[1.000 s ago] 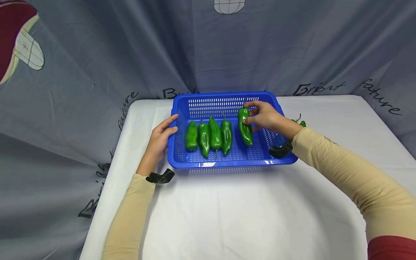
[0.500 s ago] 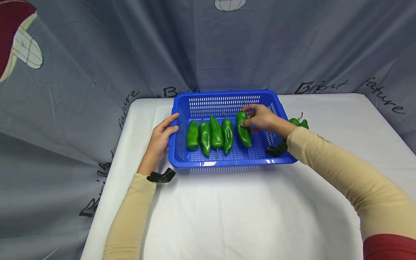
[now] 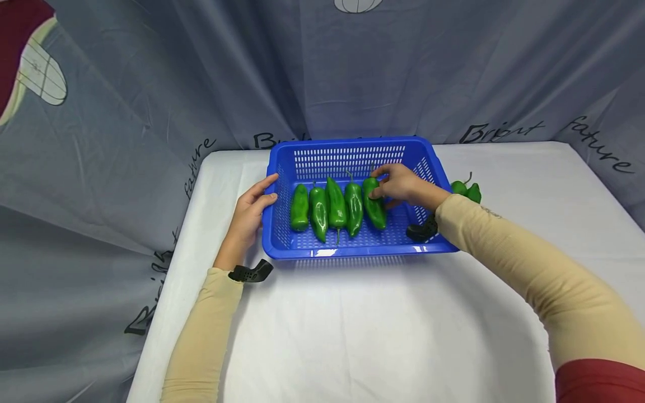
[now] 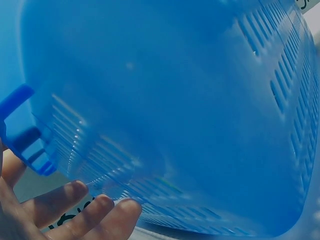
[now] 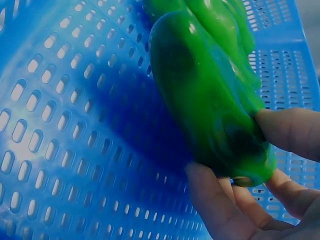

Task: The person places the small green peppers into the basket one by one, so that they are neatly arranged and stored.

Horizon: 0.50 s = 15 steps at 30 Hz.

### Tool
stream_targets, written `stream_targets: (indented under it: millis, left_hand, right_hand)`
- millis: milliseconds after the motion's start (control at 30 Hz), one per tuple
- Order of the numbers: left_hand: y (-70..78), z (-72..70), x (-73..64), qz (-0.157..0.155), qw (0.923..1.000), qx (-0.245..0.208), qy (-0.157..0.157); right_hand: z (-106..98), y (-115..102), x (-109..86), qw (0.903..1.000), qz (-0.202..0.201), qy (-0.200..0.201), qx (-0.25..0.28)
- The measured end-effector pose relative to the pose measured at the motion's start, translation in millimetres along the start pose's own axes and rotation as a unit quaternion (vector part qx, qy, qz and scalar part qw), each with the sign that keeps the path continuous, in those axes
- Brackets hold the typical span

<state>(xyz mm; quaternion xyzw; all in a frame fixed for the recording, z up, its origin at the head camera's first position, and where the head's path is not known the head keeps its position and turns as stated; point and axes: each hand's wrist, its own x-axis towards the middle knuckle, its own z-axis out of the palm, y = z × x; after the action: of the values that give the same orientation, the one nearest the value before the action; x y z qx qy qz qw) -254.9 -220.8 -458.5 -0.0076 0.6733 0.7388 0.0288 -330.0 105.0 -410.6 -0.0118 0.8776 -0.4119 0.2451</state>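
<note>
A blue plastic basket (image 3: pixel 347 254) with slotted walls stands on the white table. Its left rim is gripped by my left hand (image 3: pixel 247 215); in the left wrist view several fingertips (image 4: pixel 120 217) show along the basket's outer wall (image 4: pixel 150 100). My right hand (image 3: pixel 400 183) reaches inside and holds a long green pepper (image 3: pixel 377 211) near its stem end, thumb on one side and fingers on the other. In the right wrist view this pepper (image 5: pixel 195 90) lies close beside other peppers. Several more green peppers (image 3: pixel 318 214) lie side by side in the basket's left and middle part.
Right of the basket, more green peppers (image 3: pixel 472 192) lie on the table (image 3: pixel 353 324), partly hidden by the right forearm. Behind the table and along its left side hangs a grey curtain (image 3: pixel 353 84) with printed lettering.
My right hand has moved left and lowered the pepper toward the row of peppers, and now it lies close beside them. The left hand stays on the basket rim.
</note>
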Motion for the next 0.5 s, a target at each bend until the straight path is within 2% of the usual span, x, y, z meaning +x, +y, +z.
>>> stream_targets:
  millis: [500]
  left_hand:
    - [0.5, 0.9, -1.6, 0.002, 0.9999, 0.012, 0.008]
  right_hand:
    - [6.5, -1.0, 1.8, 0.9997, 0.016, 0.004, -0.015]
